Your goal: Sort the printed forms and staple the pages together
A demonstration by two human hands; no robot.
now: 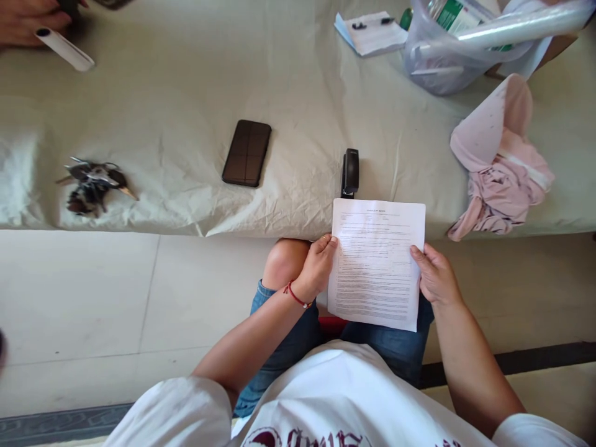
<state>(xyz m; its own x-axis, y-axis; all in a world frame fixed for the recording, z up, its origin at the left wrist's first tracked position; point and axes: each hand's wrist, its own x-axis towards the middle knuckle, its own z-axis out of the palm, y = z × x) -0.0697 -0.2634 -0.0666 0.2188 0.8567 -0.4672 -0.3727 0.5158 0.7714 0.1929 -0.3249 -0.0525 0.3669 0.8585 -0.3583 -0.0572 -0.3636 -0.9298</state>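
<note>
Paper (376,264) sits between both hands, held over the lap, its top edge level with the near edge of the table (298,93). Left hand (319,267) is pinched closed on the sheet's left edge, thumb on the printed face, fingers behind. Right hand (435,276) clamps the right edge the same way, thumb lying along the margin. Whether this is one sheet or several squared together I cannot tell.

From my seat, the hold looks sound: grips sit at about the same height on opposite edges, so the sheet stays flat and readable. My judgement is that doing this well means keeping both pinches light, out on the margins and off the print, and keeping the edges parallel so nothing creases.

Just beyond the top edge, touching or nearly so, a black stapler (350,172) stands on the table cloth. Further out and left of the left-hand grip lies a dark phone (246,153), face down or screen off. Well left again, a bunch of keys (93,183). Right of the right-hand grip, a pink cloth (500,161) is heaped at the table edge, partly hanging over. Far side: a clear plastic bag (447,56) with bottles inside, and a small notepad (372,32) with a pen. At the far left corner another person's hand (25,22) rests by a white tube (65,49).
</note>
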